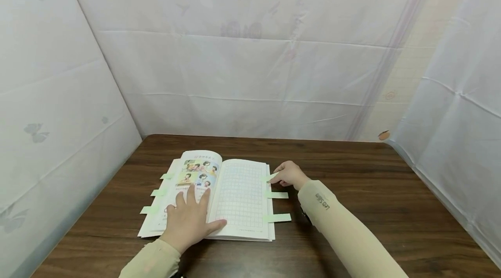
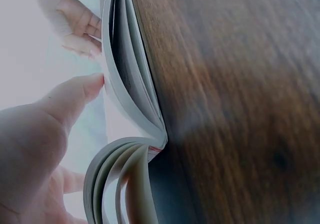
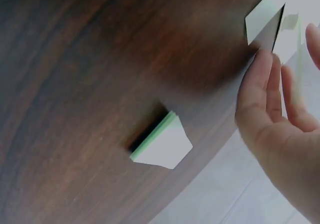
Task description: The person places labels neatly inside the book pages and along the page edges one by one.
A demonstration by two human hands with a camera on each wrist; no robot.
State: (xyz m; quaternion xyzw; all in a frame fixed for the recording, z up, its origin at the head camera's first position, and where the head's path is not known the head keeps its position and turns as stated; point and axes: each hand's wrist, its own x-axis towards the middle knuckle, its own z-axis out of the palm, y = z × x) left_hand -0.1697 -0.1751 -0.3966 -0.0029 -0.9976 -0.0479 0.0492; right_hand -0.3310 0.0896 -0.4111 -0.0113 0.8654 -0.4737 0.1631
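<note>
An open book [image 1: 238,199] lies on the table, its left page printed with coloured pictures and its right page ruled with a grid. My left hand [image 1: 188,221] rests spread on the left page, the thumb reaching across the fold onto the right page. At the right page's upper outer edge, my right hand [image 1: 288,174] pinches a pale green sticky tab [image 1: 272,177]. Below it, a middle tab [image 1: 278,195] and a lower tab [image 1: 280,217] stick out from the same edge. The right wrist view shows the thumb only partly.
Several green tabs, one of them the lower left tab [image 1: 149,210], jut from the book's left side. A small pad of sticky notes [image 3: 165,143] lies on the brown wooden table [image 1: 352,160]. White patterned sheets [image 1: 250,73] hang behind and at both sides.
</note>
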